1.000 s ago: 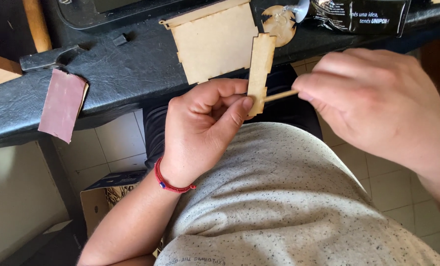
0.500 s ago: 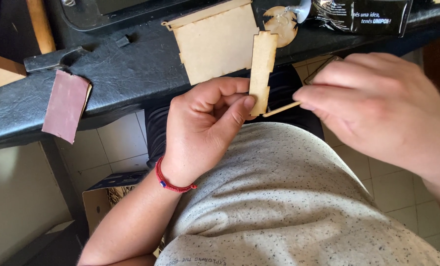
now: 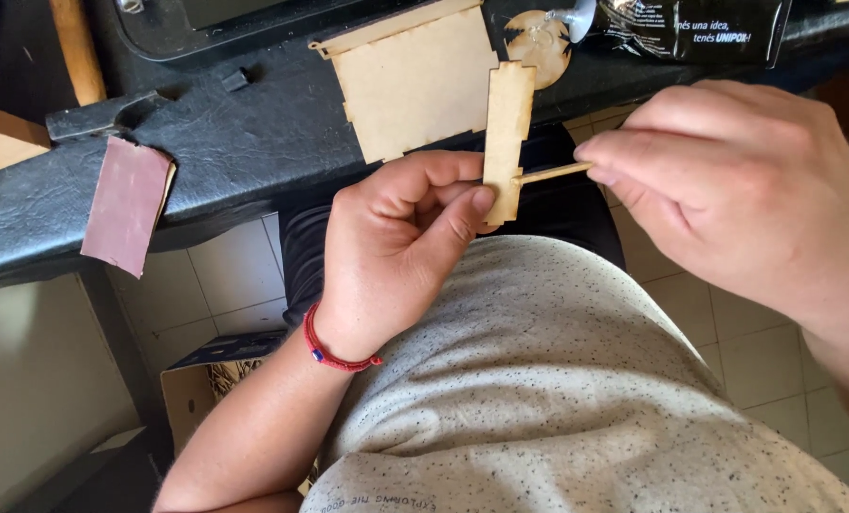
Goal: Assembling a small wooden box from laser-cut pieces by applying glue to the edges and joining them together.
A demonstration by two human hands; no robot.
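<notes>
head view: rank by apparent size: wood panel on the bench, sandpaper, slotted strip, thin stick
1. Wood panel
2. Sandpaper
3. Slotted strip, in the left hand, closer to the camera than the bench items, so second versus third is unsure.
4. Thin stick, pinched by the right hand.

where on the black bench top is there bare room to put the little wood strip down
Bare black bench top lies between the sandpaper and the big wood panel. The far right is crowded: round wood disc, glue tube, and both hands working at the strip.
</notes>
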